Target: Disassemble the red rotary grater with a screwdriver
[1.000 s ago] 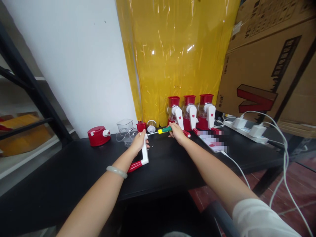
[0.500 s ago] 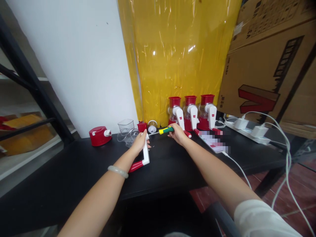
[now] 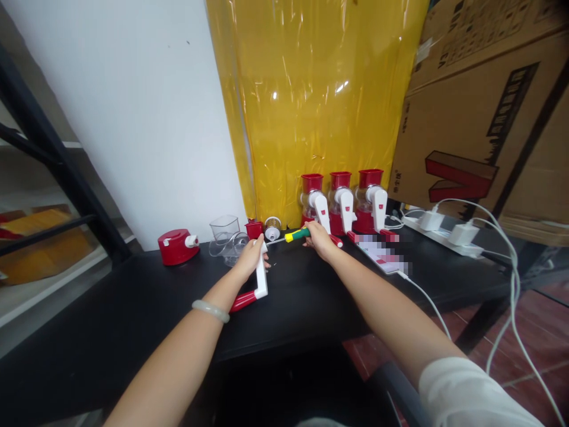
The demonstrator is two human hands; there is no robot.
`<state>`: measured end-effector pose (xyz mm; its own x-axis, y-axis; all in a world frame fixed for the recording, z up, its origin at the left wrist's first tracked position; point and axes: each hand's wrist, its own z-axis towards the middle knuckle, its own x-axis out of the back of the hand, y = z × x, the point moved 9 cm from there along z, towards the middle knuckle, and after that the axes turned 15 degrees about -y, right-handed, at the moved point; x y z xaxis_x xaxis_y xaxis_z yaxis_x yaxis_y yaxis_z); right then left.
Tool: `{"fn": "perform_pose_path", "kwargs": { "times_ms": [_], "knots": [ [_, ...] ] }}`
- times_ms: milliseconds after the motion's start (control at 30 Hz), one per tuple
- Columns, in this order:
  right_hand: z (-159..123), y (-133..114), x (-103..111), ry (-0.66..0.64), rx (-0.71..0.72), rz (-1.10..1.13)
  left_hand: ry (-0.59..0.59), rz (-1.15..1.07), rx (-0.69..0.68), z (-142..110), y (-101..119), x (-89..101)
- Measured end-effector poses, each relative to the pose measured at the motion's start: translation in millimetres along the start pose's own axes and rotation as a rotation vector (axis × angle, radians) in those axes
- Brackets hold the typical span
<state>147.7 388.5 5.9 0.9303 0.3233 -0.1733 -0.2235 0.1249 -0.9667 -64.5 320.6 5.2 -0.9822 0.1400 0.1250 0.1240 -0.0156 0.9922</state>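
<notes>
My left hand (image 3: 250,257) is closed around the top of a white crank handle with a red grip (image 3: 255,286), held upright on the black table (image 3: 133,308). My right hand (image 3: 318,238) grips a green and yellow screwdriver (image 3: 296,235), its thin tip pointing left at the top of the crank. Just behind the crank lie a small red part (image 3: 254,228) and a white round part (image 3: 272,227).
Three red and white assembled grinders (image 3: 342,203) stand against the yellow plastic sheet (image 3: 311,95). A red lid (image 3: 176,246) and a clear cup (image 3: 225,231) sit left. A phone (image 3: 383,255), power strip (image 3: 440,234) with chargers, and cardboard boxes (image 3: 489,112) fill the right.
Almost nothing differs; both hands keep their grips, and the view has only shifted slightly.
</notes>
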Motion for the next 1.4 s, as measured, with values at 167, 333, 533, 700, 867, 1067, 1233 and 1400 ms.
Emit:
{"fn": "perform_pose_path", "kwargs": {
  "times_ms": [167,333,533,700,867,1067,1233,1400],
  "knots": [
    [-0.3,5.0,-2.3,-0.007,-0.043,0.069,-0.013,0.013,0.005,-0.1,0.9,-0.7],
    [-2.1,2.9,-6.2,-0.027,-0.035,0.132,-0.004,0.022,0.002,-0.9,2.8,0.0],
    [0.3,5.8,-5.0,-0.015,-0.041,0.138,0.003,0.022,0.007,-1.0,0.8,0.8],
    [3.5,1.0,-2.0,-0.029,0.015,0.011,-0.002,0.018,0.005,0.1,0.4,0.9],
    [0.4,7.3,-2.5,-0.033,-0.04,0.059,0.009,0.017,0.007,0.2,-0.4,2.1],
    [-2.6,5.8,-7.3,-0.068,-0.025,0.136,0.005,0.025,0.01,0.8,-0.7,1.8],
    [-3.5,6.5,-9.9,-0.058,-0.048,0.184,0.012,0.022,0.018,-0.6,0.3,2.2],
    [-0.6,7.2,-8.5,-0.033,-0.026,0.24,0.018,0.012,0.015,-1.3,0.6,2.6]
  ]
}}
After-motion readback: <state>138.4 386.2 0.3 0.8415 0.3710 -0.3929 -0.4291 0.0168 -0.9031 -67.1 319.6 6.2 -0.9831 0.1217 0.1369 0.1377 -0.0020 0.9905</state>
